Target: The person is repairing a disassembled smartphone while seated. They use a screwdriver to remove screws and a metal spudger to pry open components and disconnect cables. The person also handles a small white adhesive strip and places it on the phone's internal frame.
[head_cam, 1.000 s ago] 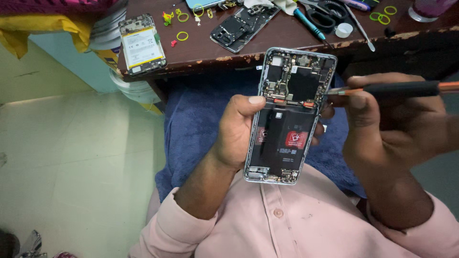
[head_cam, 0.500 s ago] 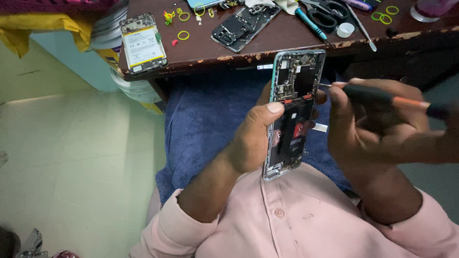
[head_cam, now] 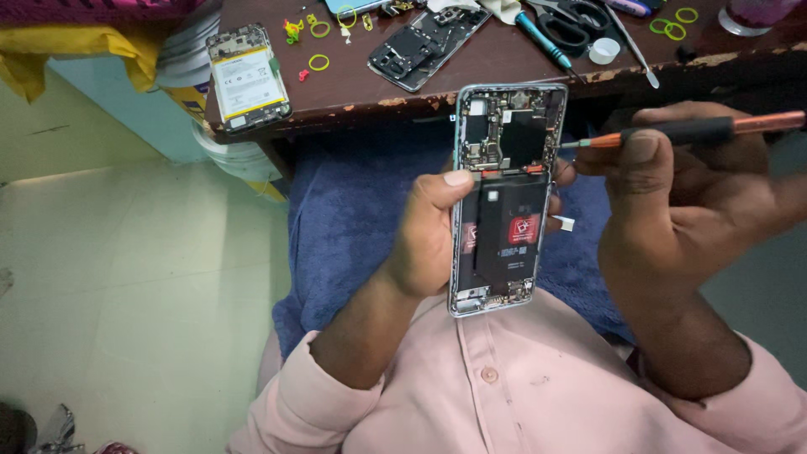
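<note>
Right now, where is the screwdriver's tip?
In the head view, the screwdriver is in the right hand, its tip at the right edge of the opened phone held by the left hand.

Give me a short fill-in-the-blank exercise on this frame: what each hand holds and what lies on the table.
1. The left hand grips an opened phone with its back cover ____.
2. The right hand holds a ____ whose tip meets the phone's right edge.
3. On the wooden table, the scissors have ____ handles.
4. The rubber bands on the table are ____.

Missing words: removed; screwdriver; black; yellow
</note>
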